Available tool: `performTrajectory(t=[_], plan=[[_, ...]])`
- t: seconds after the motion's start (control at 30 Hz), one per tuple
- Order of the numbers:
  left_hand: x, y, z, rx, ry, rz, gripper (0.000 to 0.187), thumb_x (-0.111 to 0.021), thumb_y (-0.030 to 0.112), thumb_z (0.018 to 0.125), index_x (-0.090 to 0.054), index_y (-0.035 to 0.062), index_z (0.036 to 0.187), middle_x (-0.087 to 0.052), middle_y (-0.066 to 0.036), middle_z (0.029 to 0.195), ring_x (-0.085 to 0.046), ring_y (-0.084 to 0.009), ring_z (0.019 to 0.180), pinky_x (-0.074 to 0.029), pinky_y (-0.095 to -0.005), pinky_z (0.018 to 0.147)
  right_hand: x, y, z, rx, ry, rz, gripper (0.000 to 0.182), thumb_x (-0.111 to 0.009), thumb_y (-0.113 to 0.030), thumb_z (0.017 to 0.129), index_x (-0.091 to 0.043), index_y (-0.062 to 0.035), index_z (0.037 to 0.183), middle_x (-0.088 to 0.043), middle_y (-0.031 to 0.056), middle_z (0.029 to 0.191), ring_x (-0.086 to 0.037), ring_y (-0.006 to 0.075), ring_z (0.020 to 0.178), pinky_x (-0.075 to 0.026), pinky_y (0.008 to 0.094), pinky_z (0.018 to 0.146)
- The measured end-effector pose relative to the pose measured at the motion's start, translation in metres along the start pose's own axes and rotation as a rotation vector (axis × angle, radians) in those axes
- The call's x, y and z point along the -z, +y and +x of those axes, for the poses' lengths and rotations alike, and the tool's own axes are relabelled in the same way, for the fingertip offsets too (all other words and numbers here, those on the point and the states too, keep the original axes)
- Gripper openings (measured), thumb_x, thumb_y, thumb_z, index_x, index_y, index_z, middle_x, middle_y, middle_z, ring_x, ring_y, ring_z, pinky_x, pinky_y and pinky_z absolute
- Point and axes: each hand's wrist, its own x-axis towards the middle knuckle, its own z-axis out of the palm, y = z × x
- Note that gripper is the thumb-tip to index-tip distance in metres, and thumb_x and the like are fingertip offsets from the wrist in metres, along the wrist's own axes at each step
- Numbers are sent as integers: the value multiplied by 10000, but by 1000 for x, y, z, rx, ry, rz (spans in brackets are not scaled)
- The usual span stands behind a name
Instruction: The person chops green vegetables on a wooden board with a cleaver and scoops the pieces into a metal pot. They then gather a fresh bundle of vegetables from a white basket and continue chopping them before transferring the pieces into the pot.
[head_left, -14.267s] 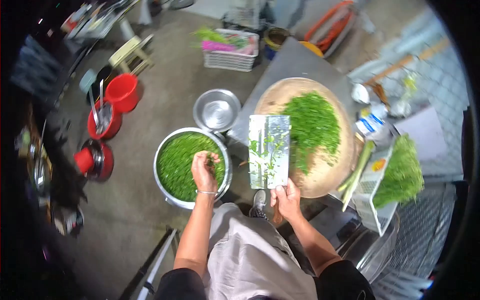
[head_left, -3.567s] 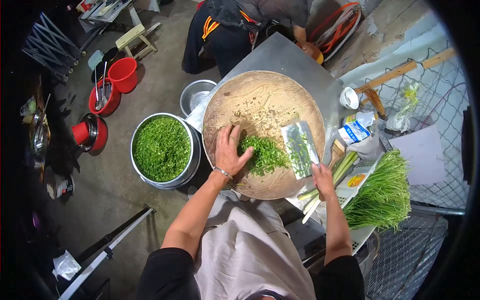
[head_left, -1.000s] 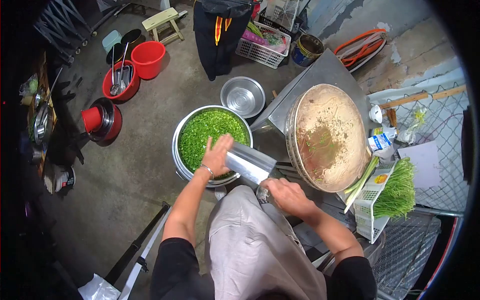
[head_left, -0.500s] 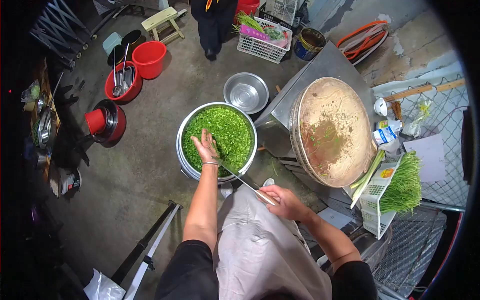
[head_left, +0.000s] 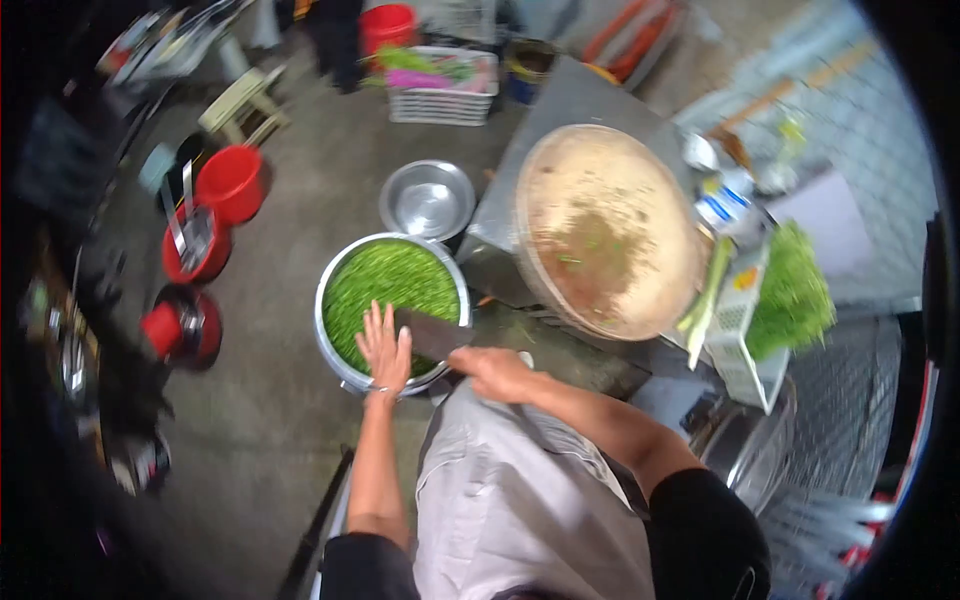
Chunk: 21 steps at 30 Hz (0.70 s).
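Note:
A large metal pot [head_left: 326, 345] is full of chopped green vegetables [head_left: 405, 280]. Over the near part of these greens is my left hand [head_left: 386, 350], fingers spread and holding nothing. My right hand [head_left: 492, 372] grips the handle of a cleaver [head_left: 430, 335], whose broad blade reaches over the pot's right side close to my left fingers. On the metal table to the right stands a round chopping block [head_left: 640, 290] with green and dark scraps on top.
An empty metal basin [head_left: 427, 200] sits behind the pot. Red tubs [head_left: 230, 185] and a wooden stool [head_left: 243, 105] stand at the left back. A white crate [head_left: 440, 105] is behind; another basket [head_left: 738, 325] with greens is at the right. A person's dark legs [head_left: 340, 45] show at the top.
The view has turned and shifted, with blur. The cleaver now lies flatter and farther over the pot, its blade beside my left hand. My right hand has come closer to the pot.

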Motion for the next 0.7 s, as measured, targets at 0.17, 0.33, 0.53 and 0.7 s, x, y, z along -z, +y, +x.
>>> performTrajectory(t=[0.17, 0.33, 0.53, 0.7], plan=[[2, -32, 43, 52, -409, 293, 598, -226, 483, 1070, -323, 222, 1599, -139, -74, 1709, -82, -361, 1568, 20, -639, 1215, 39, -33, -55, 57, -9, -353, 334, -527, -99, 921, -551, -74, 1253, -634, 147, 1146, -638, 323, 1025, -575, 421, 825], [-25, -128, 91, 312, 115, -334, 616, -319, 480, 1082, -521, 30, 1451, -488, -219, 1507, -442, -366, 1398, -304, -467, 1170, 67, -11, -136, -49, 381, -309, 396, -501, -84, 921, -562, -130, 1309, -639, 88, 1176, -636, 286, 1066, -586, 404, 830], [-31, -91, 68, 215, 225, -537, 444, -539, 329, 1041, -641, -43, 1263, -685, -147, 1211, -630, -238, 1133, -467, -350, 1013, 140, 104, -169, -274, 748, -333, 576, -631, -44, 836, -491, -128, 1388, -616, 144, 1319, -638, 346, 1145, -562, 459, 901], [-9, -14, 72, 383, 281, -801, 207, -551, 189, 973, -663, 16, 982, -666, -78, 869, -651, -184, 767, -538, -329, 705, 187, 197, -143, -536, 680, -177, 459, -534, -217, 937, -491, -96, 1377, -657, 186, 1208, -618, 391, 1148, -519, 489, 944]])
